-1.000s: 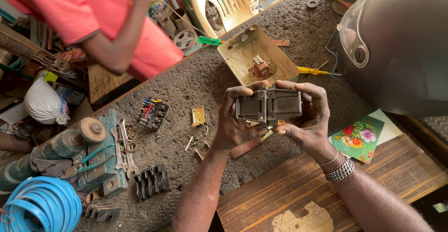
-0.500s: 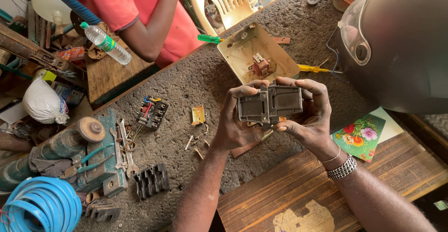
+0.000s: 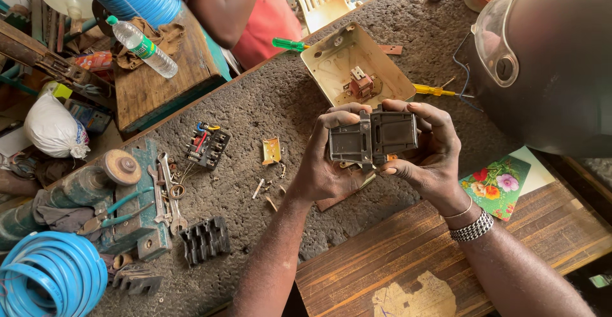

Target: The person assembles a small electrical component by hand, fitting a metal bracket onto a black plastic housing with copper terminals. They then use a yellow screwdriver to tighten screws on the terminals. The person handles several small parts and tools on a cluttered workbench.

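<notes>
Grey switch block (image 3: pixel 375 137) gripped between fingers of both hands, held above rough grey worktop (image 3: pixel 268 100). Left hand (image 3: pixel 328 164) clenched on block's left end, thumb on top edge. Right hand (image 3: pixel 430 154) wrapped round right end, fingers curled over top. Beige housing tray (image 3: pixel 331 68) seen just behind block. Yellow-handled screwdriver (image 3: pixel 435 90) laid beside tray. Black terminal block (image 3: pixel 204 240) and wired contactor (image 3: pixel 208 146) lay well apart to left. Dark helmet (image 3: pixel 548 62) placed at right.
</notes>
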`<state>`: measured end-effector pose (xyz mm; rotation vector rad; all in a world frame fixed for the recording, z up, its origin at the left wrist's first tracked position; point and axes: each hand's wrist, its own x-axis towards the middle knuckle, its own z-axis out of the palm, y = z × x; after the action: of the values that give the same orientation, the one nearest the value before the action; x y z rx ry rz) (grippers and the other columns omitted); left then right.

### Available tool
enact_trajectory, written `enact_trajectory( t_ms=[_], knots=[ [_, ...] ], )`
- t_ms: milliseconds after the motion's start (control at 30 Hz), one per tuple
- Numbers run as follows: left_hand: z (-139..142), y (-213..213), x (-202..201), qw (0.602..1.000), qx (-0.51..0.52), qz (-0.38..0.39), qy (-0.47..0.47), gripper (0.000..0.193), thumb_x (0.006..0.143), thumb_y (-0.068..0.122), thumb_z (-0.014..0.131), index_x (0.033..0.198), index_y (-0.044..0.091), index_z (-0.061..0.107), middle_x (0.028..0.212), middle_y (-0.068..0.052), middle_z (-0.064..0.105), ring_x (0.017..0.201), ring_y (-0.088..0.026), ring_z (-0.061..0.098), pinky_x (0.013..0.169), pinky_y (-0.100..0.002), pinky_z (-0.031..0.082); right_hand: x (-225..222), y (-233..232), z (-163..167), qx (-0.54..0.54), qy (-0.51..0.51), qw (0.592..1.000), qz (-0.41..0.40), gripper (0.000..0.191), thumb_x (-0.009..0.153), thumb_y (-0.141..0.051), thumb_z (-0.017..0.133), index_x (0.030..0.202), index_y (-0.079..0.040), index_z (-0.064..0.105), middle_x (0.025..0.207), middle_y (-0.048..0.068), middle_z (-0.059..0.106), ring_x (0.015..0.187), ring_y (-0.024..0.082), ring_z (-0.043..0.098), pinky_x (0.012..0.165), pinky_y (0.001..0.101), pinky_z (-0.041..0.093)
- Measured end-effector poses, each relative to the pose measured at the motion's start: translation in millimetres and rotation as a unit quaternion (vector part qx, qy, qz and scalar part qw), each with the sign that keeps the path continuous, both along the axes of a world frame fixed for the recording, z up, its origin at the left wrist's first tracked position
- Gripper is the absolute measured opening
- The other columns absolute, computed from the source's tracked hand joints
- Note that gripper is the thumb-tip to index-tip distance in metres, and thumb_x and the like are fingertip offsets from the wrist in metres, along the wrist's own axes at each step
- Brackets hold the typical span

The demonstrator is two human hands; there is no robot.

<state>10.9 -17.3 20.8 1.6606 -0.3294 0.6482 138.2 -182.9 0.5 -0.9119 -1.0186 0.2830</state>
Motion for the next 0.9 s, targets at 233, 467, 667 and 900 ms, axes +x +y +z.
enact_trajectory(
  t_ms=[233,467,667,900],
  knots=[
    [-1.9,1.8,0.7,1.0,-0.012,-0.003,-0.004,0.091,0.082,-0.001,0.087,0.154,0.014,0.034,0.151,-0.014,0.045,0.146,-0.023,0.048,0.124,-0.041,0.051,0.8,-1.7,0.4,0.004,-0.014,1.0,0.01,0.085,0.081,-0.019,0.089,0.152,-0.012,0.044,0.16,0.017,0.052,0.148,0.025,0.054,0.121,0.0415,0.054],
    [-4.6,3.4,0.8,0.999,-0.029,-0.023,0.005,0.092,0.082,0.0,0.087,0.155,0.015,0.033,0.152,-0.014,0.044,0.146,-0.022,0.047,0.124,-0.041,0.052,1.5,-1.7,1.3,0.001,-0.033,0.999,-0.001,0.085,0.081,-0.02,0.089,0.153,-0.011,0.044,0.159,0.017,0.052,0.15,0.025,0.053,0.124,0.0419,0.053],
    [-4.2,4.7,0.6,1.0,-0.011,-0.021,-0.003,0.094,0.082,0.001,0.089,0.155,0.016,0.033,0.153,-0.014,0.043,0.144,-0.021,0.048,0.122,-0.04,0.054,0.5,-2.4,2.3,0.005,-0.029,1.0,0.008,0.084,0.082,-0.02,0.089,0.152,-0.01,0.043,0.159,0.017,0.051,0.149,0.025,0.053,0.123,0.0414,0.053],
    [-1.9,4.5,-2.2,1.0,-0.021,-0.016,0.007,0.093,0.084,0.003,0.089,0.156,0.016,0.032,0.155,-0.015,0.042,0.142,-0.02,0.05,0.119,-0.038,0.056,-1.5,-2.8,2.6,0.013,-0.035,0.999,0.008,0.083,0.082,-0.02,0.089,0.152,-0.01,0.044,0.16,0.018,0.05,0.147,0.024,0.055,0.121,0.04,0.055]
  ],
)
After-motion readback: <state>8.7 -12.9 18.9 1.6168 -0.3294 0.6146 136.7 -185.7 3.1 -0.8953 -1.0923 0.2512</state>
